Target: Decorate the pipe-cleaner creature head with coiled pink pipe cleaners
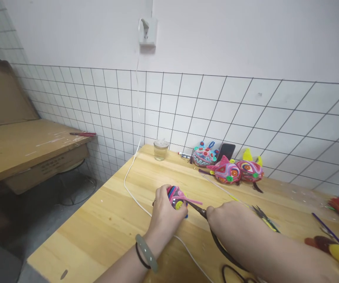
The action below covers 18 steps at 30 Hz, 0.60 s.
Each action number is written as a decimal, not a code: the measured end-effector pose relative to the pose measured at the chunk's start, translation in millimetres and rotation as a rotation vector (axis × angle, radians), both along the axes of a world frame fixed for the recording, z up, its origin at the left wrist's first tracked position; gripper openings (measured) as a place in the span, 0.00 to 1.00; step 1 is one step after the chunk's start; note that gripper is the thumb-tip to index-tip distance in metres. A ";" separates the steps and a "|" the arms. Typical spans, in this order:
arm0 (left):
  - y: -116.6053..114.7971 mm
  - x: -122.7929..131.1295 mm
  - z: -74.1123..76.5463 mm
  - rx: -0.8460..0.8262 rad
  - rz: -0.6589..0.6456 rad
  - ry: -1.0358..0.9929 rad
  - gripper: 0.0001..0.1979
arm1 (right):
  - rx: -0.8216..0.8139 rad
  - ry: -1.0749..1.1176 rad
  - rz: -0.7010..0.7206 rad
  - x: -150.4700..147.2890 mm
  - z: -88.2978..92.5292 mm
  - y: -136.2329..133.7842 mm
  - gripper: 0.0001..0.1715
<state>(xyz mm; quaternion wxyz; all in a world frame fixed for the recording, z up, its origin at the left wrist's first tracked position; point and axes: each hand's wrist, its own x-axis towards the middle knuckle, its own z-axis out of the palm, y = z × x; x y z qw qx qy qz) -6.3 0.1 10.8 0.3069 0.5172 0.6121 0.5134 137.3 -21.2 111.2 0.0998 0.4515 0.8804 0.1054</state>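
Near the middle of the wooden table (113,220), your left hand (165,214) is cupped tight over a small striped toy (176,196), fingers wrapped across its top. A pink strand (194,202) sticks out of the toy to the right. Your right hand (231,220) is closed around the scissors (199,211), whose dark tip points at the base of that strand.

Likely step: working on the strand with the tip.
- Pin the toy flat on the wood so it can't roll.
- Move your left fingertips back from the tip.
- Bring the tip in low, right where the strand leaves the toy.
- Watch the white cable (134,196), which runs just under your left wrist and could snag.

Hard to tell:
- Your left hand hides most of the toy.
- It's unclear whether the blades are parted or even touching the strand.
- The tool could be pliers, since the frame edge cuts off its handles.
- The right fingers are hidden behind the back of the hand.
- Three finished toys (226,173) sit well apart by the wall grid.
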 end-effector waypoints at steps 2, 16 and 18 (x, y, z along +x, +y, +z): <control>1.1 -0.8 -0.1 0.011 0.001 -0.022 0.22 | 0.003 -0.058 -0.014 4.4 -0.9 5.4 0.13; 1.4 -2.9 12.0 -0.108 -0.204 -0.648 0.15 | 0.021 0.126 -0.138 32.6 -3.5 -1.8 0.13; 0.3 -2.4 12.7 -0.116 -0.259 -0.672 0.15 | -0.058 0.372 -0.236 40.4 -6.6 0.7 0.10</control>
